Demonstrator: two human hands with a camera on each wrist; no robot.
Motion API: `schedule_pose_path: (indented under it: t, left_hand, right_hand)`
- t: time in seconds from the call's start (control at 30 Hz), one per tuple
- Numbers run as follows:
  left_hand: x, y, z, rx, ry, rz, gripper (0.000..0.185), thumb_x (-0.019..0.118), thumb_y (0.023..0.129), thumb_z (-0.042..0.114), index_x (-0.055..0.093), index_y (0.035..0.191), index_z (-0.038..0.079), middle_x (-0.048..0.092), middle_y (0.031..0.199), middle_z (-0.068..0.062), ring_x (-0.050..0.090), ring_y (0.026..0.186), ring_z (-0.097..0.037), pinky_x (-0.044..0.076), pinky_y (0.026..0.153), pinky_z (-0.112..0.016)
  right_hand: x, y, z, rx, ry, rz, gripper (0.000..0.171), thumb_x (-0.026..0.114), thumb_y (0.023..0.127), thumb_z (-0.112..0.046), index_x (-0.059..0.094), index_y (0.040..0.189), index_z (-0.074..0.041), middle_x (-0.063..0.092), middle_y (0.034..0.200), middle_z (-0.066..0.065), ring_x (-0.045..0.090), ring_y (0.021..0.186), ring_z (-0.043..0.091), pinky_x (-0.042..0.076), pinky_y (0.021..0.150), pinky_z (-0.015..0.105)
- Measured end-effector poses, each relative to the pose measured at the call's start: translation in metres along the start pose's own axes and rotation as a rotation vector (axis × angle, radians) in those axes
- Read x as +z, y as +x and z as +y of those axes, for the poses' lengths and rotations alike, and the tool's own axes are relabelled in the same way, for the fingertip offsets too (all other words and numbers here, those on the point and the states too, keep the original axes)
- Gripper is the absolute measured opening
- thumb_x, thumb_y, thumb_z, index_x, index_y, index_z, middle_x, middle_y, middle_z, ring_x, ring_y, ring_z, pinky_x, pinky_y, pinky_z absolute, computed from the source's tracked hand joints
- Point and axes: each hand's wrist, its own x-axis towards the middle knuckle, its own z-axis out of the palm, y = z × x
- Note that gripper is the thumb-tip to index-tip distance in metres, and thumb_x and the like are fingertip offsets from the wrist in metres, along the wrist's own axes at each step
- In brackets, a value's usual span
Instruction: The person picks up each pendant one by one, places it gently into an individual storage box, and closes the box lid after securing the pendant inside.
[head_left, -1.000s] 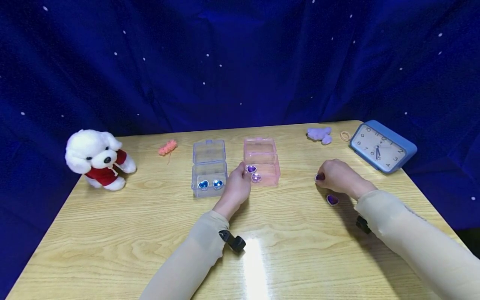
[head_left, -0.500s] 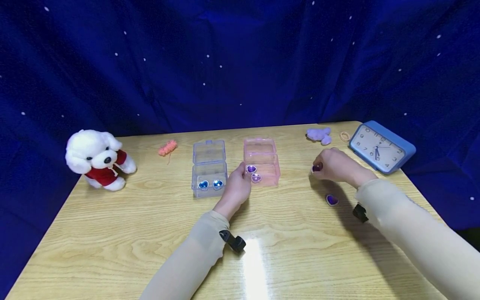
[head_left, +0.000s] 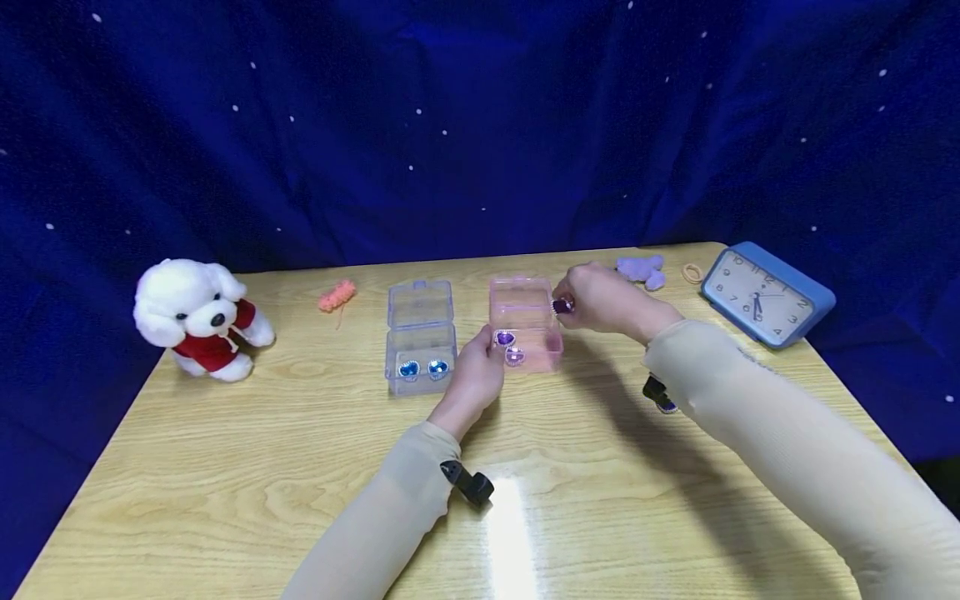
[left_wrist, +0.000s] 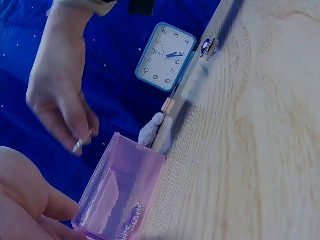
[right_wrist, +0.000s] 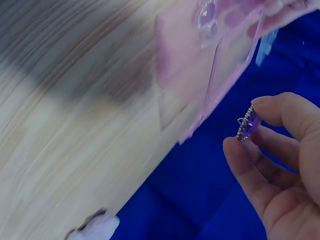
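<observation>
My right hand [head_left: 603, 300] pinches a purple gem charm [right_wrist: 248, 125] with a beaded rim and a small loop, between thumb and fingertips. It hovers above the right side of an open pink clear box [head_left: 543, 354]. Inside that box lie a dark purple charm [head_left: 504, 338] and a paler one [head_left: 514, 357]. At the box's left wall my left hand [head_left: 474, 375] holds it with thumb and fingers, some fingers hidden from the head view. Another purple charm [left_wrist: 206, 47] lies on the table, mostly hidden by the right wrist camera in the head view.
Left of the pink box stands an open bluish clear box [head_left: 420, 333] with two blue charms [head_left: 438, 369]. Around them are a white plush dog [head_left: 187, 308], a coral fuzzy piece [head_left: 337, 296], a lilac plush [head_left: 641, 271], a beige ring [head_left: 692, 273] and a blue clock [head_left: 761, 296].
My right hand has lifted the purple charm from the table and carried it left, over to the pink box. My left hand has stayed at the box.
</observation>
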Motion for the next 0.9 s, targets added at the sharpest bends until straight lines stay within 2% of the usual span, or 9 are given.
schedule_pose_path:
  t: [0.17,0.33,0.4,0.47,0.57,0.63,0.7,0.9]
  left_hand:
    - [0.001,0.001,0.000,0.003,-0.001,0.001,0.053,0.042,0.104,0.009,0.025,0.153,-0.004,0.032,0.155,-0.020,0.028,0.144,-0.032,0.021,0.120,-0.040]
    - [0.000,0.001,0.000,0.003,0.004,-0.002,0.054,0.043,0.104,0.009,0.025,0.154,-0.003,0.032,0.156,-0.020,0.028,0.144,-0.032,0.022,0.120,-0.040]
    - [0.000,0.002,0.000,0.002,0.002,-0.001,0.054,0.042,0.105,0.010,0.024,0.154,-0.004,0.031,0.156,-0.021,0.028,0.144,-0.032,0.022,0.120,-0.040]
    - [0.000,0.002,-0.001,0.000,0.002,0.001,0.054,0.042,0.105,0.009,0.024,0.153,-0.004,0.031,0.156,-0.021,0.028,0.144,-0.032,0.022,0.120,-0.040]
    - [0.000,0.003,-0.001,0.002,0.007,0.003,0.054,0.043,0.104,0.009,0.025,0.153,-0.004,0.032,0.156,-0.020,0.028,0.144,-0.032,0.022,0.120,-0.040]
    - [0.000,0.002,0.000,0.000,0.010,0.001,0.054,0.043,0.104,0.008,0.025,0.153,-0.004,0.032,0.156,-0.020,0.028,0.144,-0.032,0.022,0.120,-0.040]
    - [0.000,0.002,0.000,-0.004,0.016,-0.001,0.054,0.043,0.104,0.008,0.025,0.153,-0.004,0.032,0.156,-0.020,0.028,0.144,-0.031,0.022,0.120,-0.039]
    - [-0.001,0.003,-0.001,0.002,0.014,-0.002,0.054,0.043,0.104,0.008,0.025,0.153,-0.004,0.034,0.155,-0.020,0.029,0.144,-0.031,0.023,0.119,-0.039]
  right_hand:
    - [0.015,0.019,-0.011,-0.005,-0.003,-0.099,0.022,0.072,0.080,-0.002,0.062,0.063,-0.011,0.055,0.059,-0.005,0.049,0.056,0.014,0.047,0.056,0.034]
    - [0.029,0.029,-0.018,0.048,-0.068,-0.186,0.017,0.078,0.084,-0.012,0.068,0.070,-0.009,0.063,0.064,-0.001,0.054,0.056,0.015,0.051,0.057,0.031]
    - [0.034,0.032,-0.020,0.070,-0.096,-0.203,0.017,0.079,0.084,-0.017,0.070,0.072,-0.010,0.070,0.081,0.003,0.055,0.061,0.016,0.054,0.058,0.032]
    - [0.039,0.034,-0.022,0.085,-0.133,-0.213,0.018,0.079,0.084,-0.020,0.070,0.071,-0.012,0.072,0.090,0.004,0.056,0.065,0.016,0.056,0.059,0.035]
    - [0.044,0.036,-0.024,0.090,-0.174,-0.219,0.020,0.078,0.083,-0.019,0.066,0.067,-0.014,0.070,0.088,0.003,0.056,0.067,0.018,0.057,0.059,0.041]
    - [0.047,0.037,-0.024,0.097,-0.186,-0.219,0.021,0.077,0.082,-0.017,0.063,0.066,-0.015,0.065,0.074,0.000,0.055,0.065,0.018,0.057,0.061,0.043]
    - [0.049,0.038,-0.025,0.098,-0.192,-0.220,0.022,0.076,0.081,-0.014,0.060,0.065,-0.015,0.061,0.069,-0.001,0.055,0.062,0.018,0.058,0.062,0.045]
    - [0.051,0.040,-0.027,0.115,-0.221,-0.223,0.023,0.076,0.081,-0.013,0.059,0.066,-0.014,0.063,0.075,0.003,0.059,0.068,0.021,0.059,0.065,0.048]
